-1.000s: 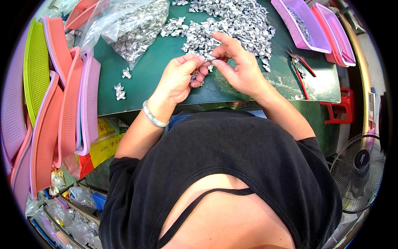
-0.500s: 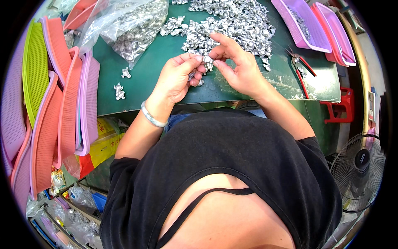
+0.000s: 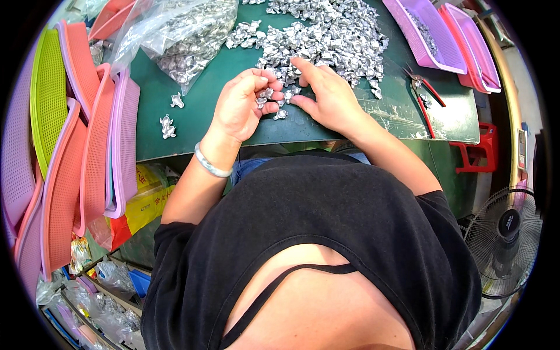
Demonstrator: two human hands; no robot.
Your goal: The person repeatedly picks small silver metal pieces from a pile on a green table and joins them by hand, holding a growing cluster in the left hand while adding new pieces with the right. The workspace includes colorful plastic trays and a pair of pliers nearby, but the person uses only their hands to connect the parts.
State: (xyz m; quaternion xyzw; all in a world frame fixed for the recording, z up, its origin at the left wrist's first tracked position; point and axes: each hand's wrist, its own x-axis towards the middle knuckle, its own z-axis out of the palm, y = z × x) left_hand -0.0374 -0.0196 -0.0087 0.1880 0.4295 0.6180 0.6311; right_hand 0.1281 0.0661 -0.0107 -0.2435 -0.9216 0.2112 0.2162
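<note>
While the left hand point(image 3: 239, 108) curls around a few silver pieces point(image 3: 264, 97), the right hand point(image 3: 331, 99) is half open beside more of them; can't tell if it's pinching one. They're all near the front edge of the green tabletop point(image 3: 201, 131), big pile point(image 3: 329, 44) just beyond. Elbow room's leftward, or right toward the pliers point(image 3: 430, 92).
</note>
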